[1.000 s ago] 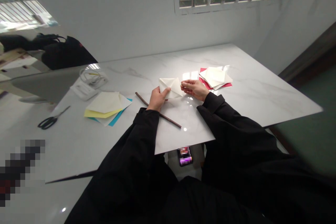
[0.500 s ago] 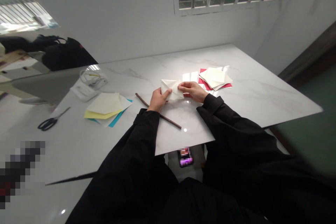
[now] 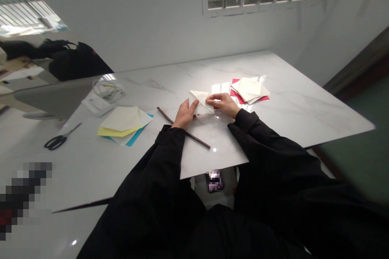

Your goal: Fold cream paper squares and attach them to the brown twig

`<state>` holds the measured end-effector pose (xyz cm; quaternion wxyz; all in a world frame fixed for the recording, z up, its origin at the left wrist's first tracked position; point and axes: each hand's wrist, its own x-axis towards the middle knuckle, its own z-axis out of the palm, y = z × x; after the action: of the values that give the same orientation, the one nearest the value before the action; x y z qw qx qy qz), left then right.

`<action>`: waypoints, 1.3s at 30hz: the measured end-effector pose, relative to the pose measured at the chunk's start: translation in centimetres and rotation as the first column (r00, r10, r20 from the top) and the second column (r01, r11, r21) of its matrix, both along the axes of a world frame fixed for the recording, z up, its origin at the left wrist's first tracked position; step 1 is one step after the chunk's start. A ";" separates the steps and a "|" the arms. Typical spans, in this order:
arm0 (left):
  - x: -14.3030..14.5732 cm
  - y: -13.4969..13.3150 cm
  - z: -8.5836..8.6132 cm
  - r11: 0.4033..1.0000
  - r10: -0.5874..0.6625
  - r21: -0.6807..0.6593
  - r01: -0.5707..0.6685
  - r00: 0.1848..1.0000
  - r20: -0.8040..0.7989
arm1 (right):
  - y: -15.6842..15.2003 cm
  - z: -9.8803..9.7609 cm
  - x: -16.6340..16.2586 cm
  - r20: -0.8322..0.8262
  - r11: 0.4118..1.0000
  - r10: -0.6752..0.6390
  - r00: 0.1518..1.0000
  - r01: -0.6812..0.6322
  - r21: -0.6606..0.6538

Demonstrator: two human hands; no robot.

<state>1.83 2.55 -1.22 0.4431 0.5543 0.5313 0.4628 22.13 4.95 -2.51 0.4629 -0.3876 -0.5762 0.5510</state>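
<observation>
A folded cream paper (image 3: 199,100) sits near the middle of the white marble table (image 3: 288,113), raised a little off the surface between both hands. The left hand (image 3: 184,115) has its grip closed on the paper's lower left edge, thumb on top. The right hand (image 3: 224,104) pinches the paper's right side, fingertips pressed along a diagonal crease.

Just beside the left wrist, a thin brown stick (image 3: 182,128) lies slanted, its near end pointing towards the table's front edge. Near the right hand, toward the far side, a loose stack of cream and red sheets (image 3: 249,90) lies with its corners fanned out. To the left, well apart from the hands, a pile of yellow, white and blue sheets (image 3: 124,124) rests flat, with black scissors (image 3: 57,141) farther left and a coiled white cable (image 3: 106,90) behind the pile.

Bare tabletop lies open in front of the hands, down to the near edge, and to the right as far as the right edge. A black bag (image 3: 75,62) stands at the far left corner.
</observation>
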 end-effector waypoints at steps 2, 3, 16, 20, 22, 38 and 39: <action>0.0 0.1 0.0 1.000 0.005 0.010 -0.005 1.000 0.011 | 0.0 0.0 0.0 0.013 1.000 -0.015 1.000 0.014 0.015; -0.1 0.2 -0.1 1.000 0.009 0.011 -0.009 1.000 0.015 | 0.0 0.0 -0.1 0.021 1.000 -0.017 1.000 0.017 0.023; -0.2 0.2 -0.3 1.000 0.004 -0.005 -0.004 1.000 0.017 | -0.3 0.6 -0.1 0.058 0.999 0.007 0.998 -0.010 0.053; -0.2 0.2 -0.4 1.000 0.001 -0.006 -0.001 1.000 0.024 | -0.3 0.6 -0.2 0.051 0.999 0.019 0.999 -0.021 0.048; -0.2 0.2 -0.4 1.000 0.005 -0.011 -0.004 1.000 0.029 | -0.3 0.5 -0.2 0.053 0.999 0.021 0.998 -0.023 0.046; -0.3 0.1 -0.2 0.999 -0.044 0.010 0.044 0.999 0.006 | -0.4 0.4 -0.3 0.106 0.995 0.041 0.993 -0.051 0.085; -0.3 0.1 -0.1 0.999 -0.050 0.012 0.050 0.999 0.009 | -0.4 0.4 -0.3 0.115 0.994 0.042 0.993 -0.053 0.092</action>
<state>1.52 2.62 -1.34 0.4534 0.5679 0.5126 0.4573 21.86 4.57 -2.14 0.4344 -0.3817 -0.6360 0.5109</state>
